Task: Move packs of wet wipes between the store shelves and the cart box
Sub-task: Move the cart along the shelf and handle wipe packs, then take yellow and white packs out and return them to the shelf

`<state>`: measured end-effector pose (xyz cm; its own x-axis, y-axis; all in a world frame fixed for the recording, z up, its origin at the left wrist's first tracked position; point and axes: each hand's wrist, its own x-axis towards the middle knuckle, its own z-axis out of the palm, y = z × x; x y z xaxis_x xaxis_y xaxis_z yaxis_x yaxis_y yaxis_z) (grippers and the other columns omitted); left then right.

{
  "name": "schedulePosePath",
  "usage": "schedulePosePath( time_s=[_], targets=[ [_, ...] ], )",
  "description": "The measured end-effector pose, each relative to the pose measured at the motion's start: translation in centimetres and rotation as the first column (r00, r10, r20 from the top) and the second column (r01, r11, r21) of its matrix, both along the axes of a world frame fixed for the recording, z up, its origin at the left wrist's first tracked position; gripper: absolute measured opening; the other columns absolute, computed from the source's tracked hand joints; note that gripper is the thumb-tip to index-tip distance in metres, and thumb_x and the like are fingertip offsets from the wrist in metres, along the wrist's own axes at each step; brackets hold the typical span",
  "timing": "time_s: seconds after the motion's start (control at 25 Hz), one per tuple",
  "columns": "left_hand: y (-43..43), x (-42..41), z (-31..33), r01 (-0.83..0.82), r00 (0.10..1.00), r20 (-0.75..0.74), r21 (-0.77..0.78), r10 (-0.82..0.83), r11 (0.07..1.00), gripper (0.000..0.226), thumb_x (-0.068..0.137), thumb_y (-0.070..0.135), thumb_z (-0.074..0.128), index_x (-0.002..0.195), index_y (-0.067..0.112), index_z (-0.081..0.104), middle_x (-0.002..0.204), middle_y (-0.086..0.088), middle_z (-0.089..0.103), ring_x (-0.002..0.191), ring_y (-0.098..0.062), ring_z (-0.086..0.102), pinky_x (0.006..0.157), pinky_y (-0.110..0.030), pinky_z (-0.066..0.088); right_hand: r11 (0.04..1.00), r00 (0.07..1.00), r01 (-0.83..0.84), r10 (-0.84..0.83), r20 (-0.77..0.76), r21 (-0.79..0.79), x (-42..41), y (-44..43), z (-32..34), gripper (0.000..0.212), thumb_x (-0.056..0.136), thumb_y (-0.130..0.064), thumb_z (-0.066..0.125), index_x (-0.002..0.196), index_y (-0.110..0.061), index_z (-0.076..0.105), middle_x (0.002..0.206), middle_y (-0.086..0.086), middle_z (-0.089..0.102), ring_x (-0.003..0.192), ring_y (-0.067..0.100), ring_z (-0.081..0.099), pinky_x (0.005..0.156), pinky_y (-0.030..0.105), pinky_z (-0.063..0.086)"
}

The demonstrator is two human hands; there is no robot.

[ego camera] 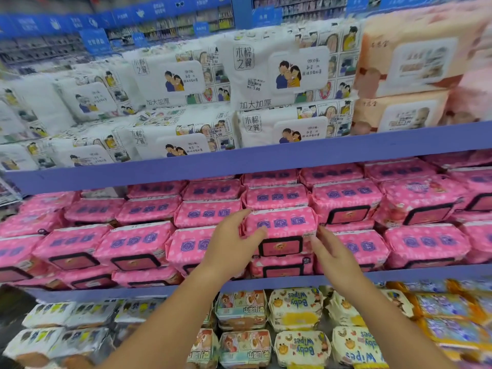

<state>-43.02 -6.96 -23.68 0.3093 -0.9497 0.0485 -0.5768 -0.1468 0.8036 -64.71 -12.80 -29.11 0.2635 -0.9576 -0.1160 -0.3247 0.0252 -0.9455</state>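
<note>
Since pink wet wipes pack (282,223) lies crosswise between them, left hand (234,243) and right hand (332,254) flank its ends, fingers spread loose.

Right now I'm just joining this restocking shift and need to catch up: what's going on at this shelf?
A person has both hands at one pink pack of wet wipes on the middle shelf. The left hand spreads over its left end; the right hand touches its right end with straight fingers. The pack lies on the packs beneath, not gripped yet.
</note>
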Motion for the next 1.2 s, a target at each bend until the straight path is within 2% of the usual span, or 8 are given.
schedulePosePath(
  time_s=[0.12, 0.24, 0.4, 0.6, 0.72, 0.92, 1.08, 1.2],
  targets=[
    [2.3, 0.3, 0.7, -0.035, 0.974, -0.225, 0.007, 0.036, 0.999, 0.067, 0.096, 0.051, 0.063, 0.155, 0.034, 0.037, 0.159, 0.014, 0.039, 0.146, -0.011, 0.037, 0.12, -0.042, 0.034, 1.0, 1.0, 0.012, -0.012, -0.002, 0.011, 0.5, 1.8, 0.5, 0.068, 0.099, -0.052, 0.045, 0.158, -0.025, 0.025, 0.161, -0.004, 0.031, 0.146, 0.017, 0.033, 0.115, 0.037, 0.03],
    [6.5, 1.8, 1.5, -0.028, 0.923, -0.38, 0.065, 0.051, 0.997, 0.068, 0.097, 0.055, 0.056, 0.157, 0.042, 0.028, 0.161, 0.014, 0.034, 0.148, -0.016, 0.036, 0.115, -0.037, 0.032, 1.0, 1.0, 0.024, -0.023, 0.021, -0.014, 2.1, 4.4, 1.5, 0.066, 0.101, -0.048, 0.045, 0.159, -0.026, 0.023, 0.163, -0.005, 0.027, 0.148, 0.019, 0.03, 0.115, 0.039, 0.029],
    [13.6, 6.0, 1.5, -0.102, 0.888, -0.435, 0.129, 0.149, 0.986, 0.07, 0.096, 0.064, 0.052, 0.158, 0.045, 0.025, 0.165, 0.012, 0.026, 0.15, -0.02, 0.032, 0.12, -0.049, 0.03, 0.998, 0.999, -0.036, 0.036, 0.012, -0.042, 5.8, 9.6, 2.6, 0.064, 0.1, -0.05, 0.046, 0.158, -0.029, 0.025, 0.164, -0.004, 0.026, 0.148, 0.02, 0.03, 0.117, 0.045, 0.032],
    [25.5, 11.1, 0.3, -0.25, 0.844, -0.451, 0.148, 0.29, 0.957, 0.07, 0.098, 0.061, 0.048, 0.16, 0.037, 0.025, 0.162, 0.01, 0.031, 0.14, -0.019, 0.042, 0.102, -0.038, 0.039, 0.982, 0.983, -0.182, 0.182, 0.005, -0.046, 12.4, 18.3, 3.7, 0.06, 0.101, -0.051, 0.043, 0.156, -0.031, 0.028, 0.16, -0.009, 0.031, 0.145, 0.019, 0.034, 0.113, 0.041, 0.033],
    [34.2, 14.7, -2.0, -0.345, 0.772, -0.499, 0.19, 0.394, 0.919, 0.07, 0.098, 0.061, 0.05, 0.159, 0.034, 0.029, 0.163, 0.008, 0.032, 0.146, -0.02, 0.039, 0.115, -0.044, 0.036, 0.951, 0.951, -0.309, 0.308, -0.022, -0.024, 16.7, 24.4, 3.5, 0.059, 0.102, -0.05, 0.042, 0.156, -0.031, 0.028, 0.161, -0.011, 0.029, 0.147, 0.018, 0.031, 0.113, 0.04, 0.032],
    [48.8, 19.1, -5.9, -0.549, 0.596, -0.55, 0.253, 0.585, 0.797, 0.063, 0.099, 0.058, 0.051, 0.154, 0.03, 0.039, 0.16, 0.007, 0.037, 0.145, -0.019, 0.04, 0.118, -0.044, 0.035, 0.857, 0.856, -0.513, 0.515, -0.043, 0.042, 25.2, 34.6, 1.8, 0.059, 0.101, -0.049, 0.044, 0.155, -0.03, 0.031, 0.159, -0.01, 0.032, 0.145, 0.017, 0.034, 0.108, 0.035, 0.033],
    [58.3, 22.0, -7.9, -0.685, 0.443, -0.561, 0.291, 0.699, 0.668, 0.059, 0.096, 0.061, 0.055, 0.146, 0.032, 0.046, 0.155, 0.008, 0.043, 0.142, -0.02, 0.043, 0.117, -0.045, 0.035, 0.738, 0.734, -0.669, 0.675, -0.074, 0.088, 32.5, 41.5, -0.4, 0.059, 0.102, -0.048, 0.042, 0.156, -0.029, 0.029, 0.16, -0.008, 0.031, 0.145, 0.016, 0.034, 0.109, 0.034, 0.032],
    [64.4, 24.2, -9.4, -0.773, 0.326, -0.524, 0.331, 0.787, 0.541, 0.079, 0.079, 0.077, 0.057, 0.146, 0.035, 0.048, 0.153, 0.011, 0.048, 0.14, -0.018, 0.046, 0.119, -0.049, 0.034, 0.645, 0.641, -0.75, 0.763, -0.077, 0.147, 38.2, 46.1, -2.3, 0.059, 0.103, -0.047, 0.042, 0.156, -0.027, 0.029, 0.161, -0.007, 0.029, 0.146, 0.018, 0.032, 0.109, 0.034, 0.031]
  ],
)
